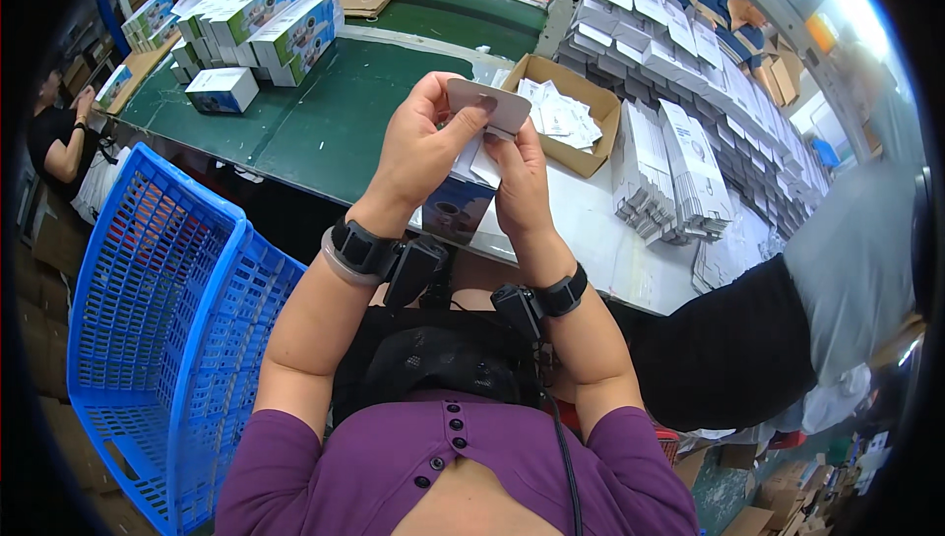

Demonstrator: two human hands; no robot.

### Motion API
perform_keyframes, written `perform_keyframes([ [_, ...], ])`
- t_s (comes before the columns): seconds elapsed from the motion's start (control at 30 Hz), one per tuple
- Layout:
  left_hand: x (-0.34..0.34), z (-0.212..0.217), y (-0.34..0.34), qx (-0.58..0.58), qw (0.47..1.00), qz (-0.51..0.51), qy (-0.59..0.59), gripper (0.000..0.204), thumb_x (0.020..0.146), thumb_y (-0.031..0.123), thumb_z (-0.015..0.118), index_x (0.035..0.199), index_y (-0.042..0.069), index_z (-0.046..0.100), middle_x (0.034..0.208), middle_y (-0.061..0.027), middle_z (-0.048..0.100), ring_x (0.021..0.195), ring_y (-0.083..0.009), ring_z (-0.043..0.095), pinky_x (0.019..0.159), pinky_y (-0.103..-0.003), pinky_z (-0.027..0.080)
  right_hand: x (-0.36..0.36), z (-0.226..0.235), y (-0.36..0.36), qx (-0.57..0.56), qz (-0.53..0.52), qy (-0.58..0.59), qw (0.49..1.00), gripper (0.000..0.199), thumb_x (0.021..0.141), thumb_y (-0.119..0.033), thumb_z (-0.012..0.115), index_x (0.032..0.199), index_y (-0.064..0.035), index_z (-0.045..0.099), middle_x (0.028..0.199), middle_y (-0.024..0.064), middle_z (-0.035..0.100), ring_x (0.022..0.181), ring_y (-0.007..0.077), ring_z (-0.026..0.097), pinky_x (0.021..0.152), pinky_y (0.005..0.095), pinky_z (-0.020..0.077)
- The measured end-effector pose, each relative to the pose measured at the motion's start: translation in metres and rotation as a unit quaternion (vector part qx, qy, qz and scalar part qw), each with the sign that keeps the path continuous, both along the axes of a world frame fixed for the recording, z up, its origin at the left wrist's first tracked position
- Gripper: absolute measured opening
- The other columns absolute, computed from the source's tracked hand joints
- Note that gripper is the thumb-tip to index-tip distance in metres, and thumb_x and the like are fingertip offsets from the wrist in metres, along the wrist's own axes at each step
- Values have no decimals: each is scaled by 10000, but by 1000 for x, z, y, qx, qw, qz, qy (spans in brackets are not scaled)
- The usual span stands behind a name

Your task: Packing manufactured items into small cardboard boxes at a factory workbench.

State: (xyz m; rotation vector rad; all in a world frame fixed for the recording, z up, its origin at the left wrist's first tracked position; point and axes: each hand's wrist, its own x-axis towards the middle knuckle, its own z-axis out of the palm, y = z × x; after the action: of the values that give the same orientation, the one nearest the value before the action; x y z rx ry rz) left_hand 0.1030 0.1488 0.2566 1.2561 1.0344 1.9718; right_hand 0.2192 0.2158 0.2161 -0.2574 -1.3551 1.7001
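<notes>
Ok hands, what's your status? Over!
Left hand pinching pale card or flap; right hand at its lower edge. Blue-sided box beneath. Open carton of packets nearby.

2 hands (413, 152), 1 card (510, 111), 2 blk wrist straps (361, 249), 1 blue bskt (179, 339), 1 ctn (604, 137) w/ pkts (559, 118)

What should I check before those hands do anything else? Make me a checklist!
1. Left hand has a grip on the pale card piece: ok, its thumb presses on it.
2. Right hand is close by: ok, its fingertips are at the piece's lower edge.
3. Pale card piece is joined to the dark-fronted box below: cannot tell, the hands hide it.
4. Inside of the box is in plain view: not ok, it can't be seen.
5. White packets are nearby: ok, in the brown cardboard tray beside the right hand.
</notes>
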Motion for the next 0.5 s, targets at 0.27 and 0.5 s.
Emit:
perform_keyframes([
  [0.27, 5, -7, 1, 29, 997, 57, 36, 205, 932, 164, 667, 1050, 37, 558, 947, -25, 632, 879, -82, 577, 781, -235, 479, 27, 34, 28, -12, 190, 63, 980, 321, 977, -103, 488, 1271, 13, 544, 1214, 77, 597, 1141, 134, 537, 975, 293, 436],
  [0.5, 4, -6, -2, 33, 997, 50, 46, 209, 921, 144, 661, 1055, 34, 543, 943, -32, 626, 903, -100, 575, 805, -254, 475, 27, 83, 64, 117, 221, -147, 957, 262, 966, -214, 617, 1083, 15, 666, 1032, 58, 664, 1018, 120, 583, 927, 284, 453],
])
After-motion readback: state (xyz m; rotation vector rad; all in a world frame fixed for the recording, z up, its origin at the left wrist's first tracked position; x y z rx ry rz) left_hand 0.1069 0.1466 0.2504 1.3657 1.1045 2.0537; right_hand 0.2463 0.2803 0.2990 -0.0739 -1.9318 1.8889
